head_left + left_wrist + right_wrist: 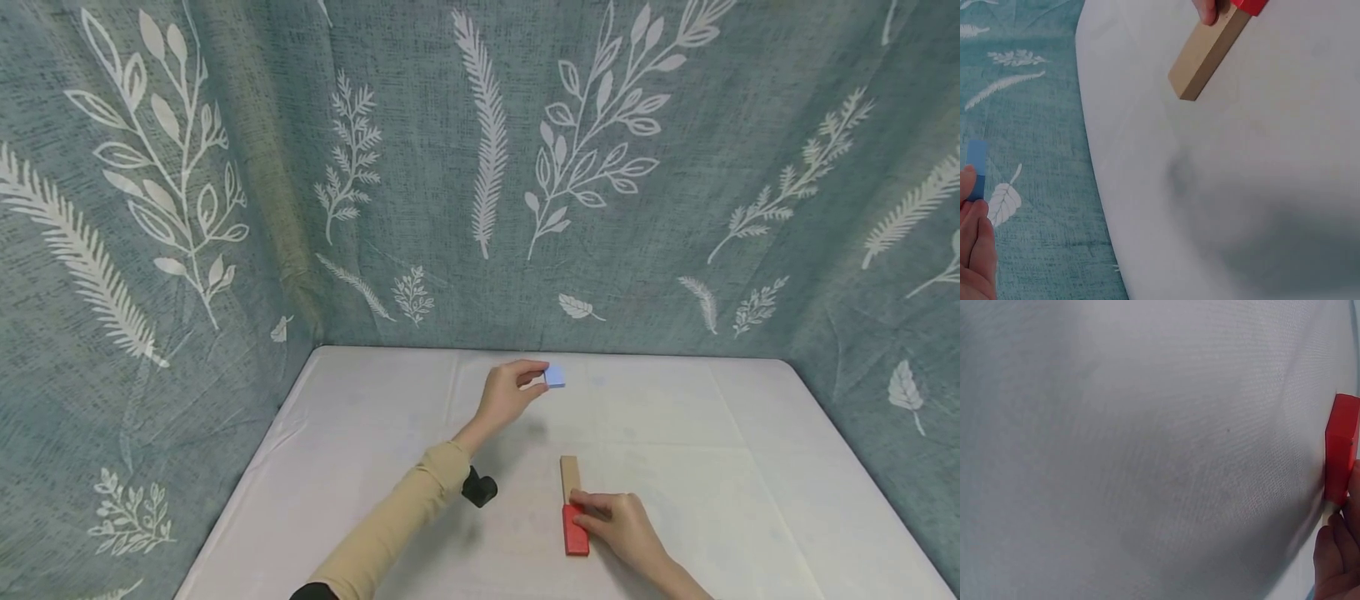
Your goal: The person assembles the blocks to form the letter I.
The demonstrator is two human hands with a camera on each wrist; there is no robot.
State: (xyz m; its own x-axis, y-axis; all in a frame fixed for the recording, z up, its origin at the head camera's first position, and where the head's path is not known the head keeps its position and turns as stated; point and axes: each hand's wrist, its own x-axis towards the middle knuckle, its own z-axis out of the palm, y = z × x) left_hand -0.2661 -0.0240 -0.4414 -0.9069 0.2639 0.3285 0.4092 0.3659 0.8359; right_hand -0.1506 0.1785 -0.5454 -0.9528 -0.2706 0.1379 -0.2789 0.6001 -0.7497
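Note:
My left hand (504, 395) is raised near the far side of the table, pinching a small light-blue block (555, 377) between thumb and fingers. The left wrist view shows the same blue block (977, 159) at its left edge. Lower down, my right hand (624, 530) grips a red block (575, 531) close to where it meets a plain wooden block (570, 477). These two lie end to end in one line on the table. In the right wrist view the red block (1340, 450) shows at the right edge, with fingertips (1329, 547) at its lower end.
A white cloth covers the table (690, 467). Behind and at both sides hangs a blue-green curtain (420, 208) with white leaf prints. A black wrist device (478, 487) sticks out beside the left sleeve (405, 517).

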